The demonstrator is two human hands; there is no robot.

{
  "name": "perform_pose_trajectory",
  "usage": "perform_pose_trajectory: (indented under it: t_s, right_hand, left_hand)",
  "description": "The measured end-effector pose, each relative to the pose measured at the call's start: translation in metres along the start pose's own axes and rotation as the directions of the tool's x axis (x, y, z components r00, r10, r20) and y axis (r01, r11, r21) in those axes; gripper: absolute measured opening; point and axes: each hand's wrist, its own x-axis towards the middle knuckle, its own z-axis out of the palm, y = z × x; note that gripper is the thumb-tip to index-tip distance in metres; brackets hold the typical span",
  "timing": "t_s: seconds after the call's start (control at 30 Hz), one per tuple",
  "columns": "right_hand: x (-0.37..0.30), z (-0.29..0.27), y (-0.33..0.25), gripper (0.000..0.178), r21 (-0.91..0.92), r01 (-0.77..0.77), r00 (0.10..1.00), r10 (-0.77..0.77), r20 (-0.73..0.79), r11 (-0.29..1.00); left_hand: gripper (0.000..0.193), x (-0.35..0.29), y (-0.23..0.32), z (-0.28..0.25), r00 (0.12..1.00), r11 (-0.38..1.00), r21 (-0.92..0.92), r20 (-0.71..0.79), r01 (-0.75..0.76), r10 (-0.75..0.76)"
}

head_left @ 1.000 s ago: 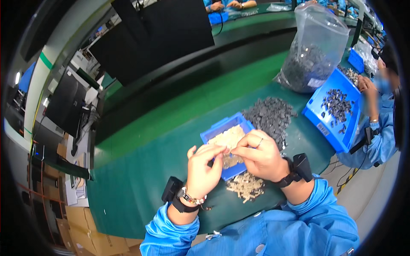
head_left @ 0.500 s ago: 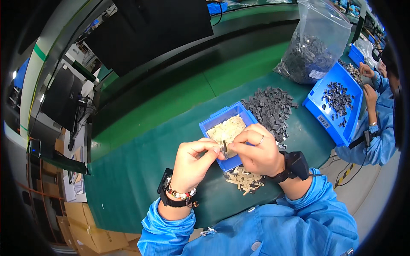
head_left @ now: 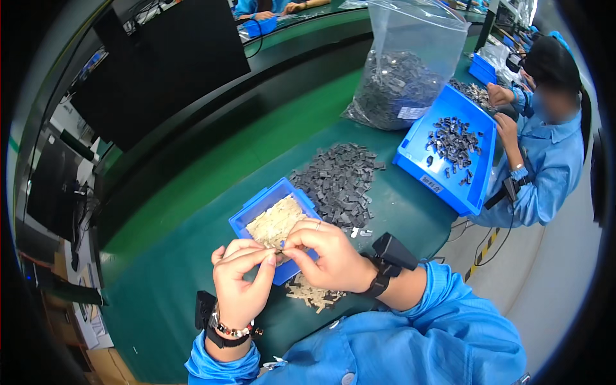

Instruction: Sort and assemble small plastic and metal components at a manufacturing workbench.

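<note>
My left hand [head_left: 242, 280] and my right hand [head_left: 332, 258] meet fingertip to fingertip over the near side of a small blue box [head_left: 244, 210]. Both pinch a small dark piece [head_left: 280, 252], mostly covered by the fingers. Inside the box lies a heap of flat cream pieces [head_left: 276, 221]. Right behind the box spreads a pile of small dark grey pieces [head_left: 340, 185]. By my right wrist, close to the box's near end, is a loose pile of cream and black strips [head_left: 313, 294].
A large clear bag of dark pieces [head_left: 401, 83] stands at the back. Next to it, a blue tray [head_left: 410, 157] holds more dark parts. At the right, a co-worker in a blue smock [head_left: 539, 167] handles small parts. A black panel [head_left: 160, 70] rises at the far left.
The view has swung right, so the bench things sit further left and more of the co-worker shows. My fingertips have closed together over the dark piece, which stood visibly upright between them before.
</note>
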Motion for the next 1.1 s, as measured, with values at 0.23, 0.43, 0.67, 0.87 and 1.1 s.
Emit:
perform_pose_trajectory:
  t_s: [0.23, 0.43, 0.67, 0.87, 1.1]
  right_hand:
    - [-0.001, -0.078, 0.010, 0.024, -0.436, -0.031, 0.986, -0.044, -0.162, 0.899]
    - [0.017, -0.129, 0.044, 0.054, -0.610, -0.100, 0.993, 0.119, -0.010, 0.786]
    - [0.034, -0.129, 0.058, 0.053, -0.749, 0.077, 0.992, 0.024, 0.123, 0.659]
    - [0.038, -0.126, 0.062, 0.046, -0.735, 0.077, 0.995, -0.001, 0.103, 0.674]
    - [0.034, -0.060, -0.017, 0.048, -0.571, 0.333, 0.943, -0.249, 0.222, 0.750]
  left_hand:
    - [0.008, -0.001, -0.012, -0.001, 0.994, 0.969, 0.247, -0.098, -0.019, 0.044]
    - [0.016, 0.003, -0.016, 0.007, 0.993, 0.951, 0.287, 0.067, -0.116, 0.101]
    - [0.026, 0.004, -0.027, -0.001, 0.973, 0.925, 0.314, 0.154, -0.213, 0.172]
    - [0.026, 0.002, -0.023, -0.002, 0.973, 0.909, 0.353, 0.143, -0.222, 0.182]
    - [0.025, -0.007, 0.008, 0.008, 0.934, 0.933, 0.157, -0.101, -0.324, 0.342]
